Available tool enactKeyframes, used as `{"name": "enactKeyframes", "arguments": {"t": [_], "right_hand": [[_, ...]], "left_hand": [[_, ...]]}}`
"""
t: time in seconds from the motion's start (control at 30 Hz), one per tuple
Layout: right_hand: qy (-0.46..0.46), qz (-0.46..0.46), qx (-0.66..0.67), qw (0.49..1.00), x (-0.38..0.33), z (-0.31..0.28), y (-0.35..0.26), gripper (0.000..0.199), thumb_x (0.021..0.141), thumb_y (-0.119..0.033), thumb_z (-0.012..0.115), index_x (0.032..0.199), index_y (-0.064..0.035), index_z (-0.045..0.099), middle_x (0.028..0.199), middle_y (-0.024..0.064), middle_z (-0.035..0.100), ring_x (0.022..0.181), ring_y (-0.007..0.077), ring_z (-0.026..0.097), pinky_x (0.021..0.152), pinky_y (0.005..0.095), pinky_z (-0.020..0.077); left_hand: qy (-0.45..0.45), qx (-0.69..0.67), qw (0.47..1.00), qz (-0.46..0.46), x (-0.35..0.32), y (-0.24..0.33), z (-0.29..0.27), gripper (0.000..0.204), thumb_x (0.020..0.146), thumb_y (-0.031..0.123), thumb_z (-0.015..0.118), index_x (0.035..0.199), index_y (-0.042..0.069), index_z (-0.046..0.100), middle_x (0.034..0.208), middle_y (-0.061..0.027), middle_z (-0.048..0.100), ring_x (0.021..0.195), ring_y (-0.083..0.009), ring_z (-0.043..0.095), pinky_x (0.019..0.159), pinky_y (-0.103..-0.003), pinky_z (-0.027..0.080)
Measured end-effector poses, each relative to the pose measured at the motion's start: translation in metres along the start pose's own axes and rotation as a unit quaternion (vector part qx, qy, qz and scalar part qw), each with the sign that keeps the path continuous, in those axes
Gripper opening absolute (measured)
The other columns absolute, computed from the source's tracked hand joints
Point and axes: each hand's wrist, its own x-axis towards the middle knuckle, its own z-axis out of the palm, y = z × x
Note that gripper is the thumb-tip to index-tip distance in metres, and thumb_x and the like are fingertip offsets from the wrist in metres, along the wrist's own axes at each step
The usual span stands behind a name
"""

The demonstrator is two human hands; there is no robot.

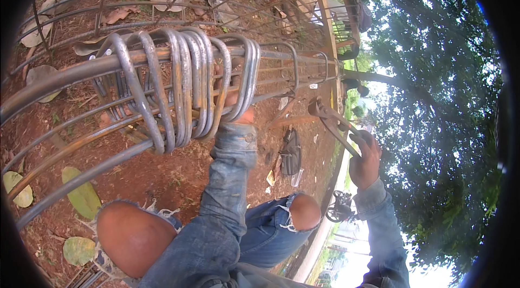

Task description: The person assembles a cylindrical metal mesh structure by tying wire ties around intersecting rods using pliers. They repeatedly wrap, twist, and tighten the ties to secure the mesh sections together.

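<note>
My right hand (366, 159) is raised at the right and closed around the handles of steel pincers (331, 120), whose head points up and left, apart from the steel. My left hand (238, 108) reaches in among a bunch of bent steel stirrups (181, 87). Bars hide most of its fingers, so I cannot tell whether it grips one. The stirrups hang around long steel reinforcing bars (65, 79), which run from the lower left toward the far middle. Some of the steel is rusty.
Beyond the bars lies more reinforcing mesh (162, 3) near a wooden post (328, 28). A dark bag (291, 152) and a clear plastic cup (297, 177) lie on the reddish soil. My bent knees (135, 239) are close below the bars. A motorcycle (339, 206) stands farther off.
</note>
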Motion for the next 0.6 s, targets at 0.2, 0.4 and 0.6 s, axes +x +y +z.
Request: {"name": "enactKeyframes", "arguments": {"t": [0.2,0.4,0.6], "right_hand": [[-0.155,-0.039,0.204,0.966,0.001,0.002,-0.027,0.069,0.057,0.011,0.042,0.125,0.0062,0.037,0.129,0.0302,0.028,0.124,0.0469,0.027,0.105,0.0463,0.0249],[-0.172,-0.037,0.201,0.964,-0.004,0.012,-0.029,0.069,0.059,0.008,0.043,0.127,0.0076,0.034,0.133,0.0313,0.024,0.127,0.0470,0.023,0.106,0.0462,0.0221],[-0.181,-0.028,0.219,0.958,0.002,0.012,-0.038,0.067,0.062,0.005,0.045,0.128,0.0080,0.034,0.136,0.0311,0.021,0.129,0.0466,0.021,0.107,0.0460,0.0216]], "left_hand": [[-0.003,0.002,1.000,0.003,0.001,0.001,0.004,0.023,0.087,-0.001,0.049,0.105,0.012,0.053,0.099,0.0003,0.053,0.080,-0.0129,0.046,0.067,-0.035,0.040],[-0.008,0.008,1.000,0.001,-0.004,0.002,0.005,0.023,0.087,-0.001,0.049,0.105,0.012,0.054,0.099,0.0006,0.053,0.081,-0.0128,0.046,0.068,-0.034,0.039],[-0.015,0.014,1.000,0.010,-0.003,0.007,0.009,0.024,0.086,-0.001,0.050,0.106,0.012,0.054,0.100,0.0008,0.054,0.081,-0.0127,0.046,0.068,-0.034,0.039]]}}
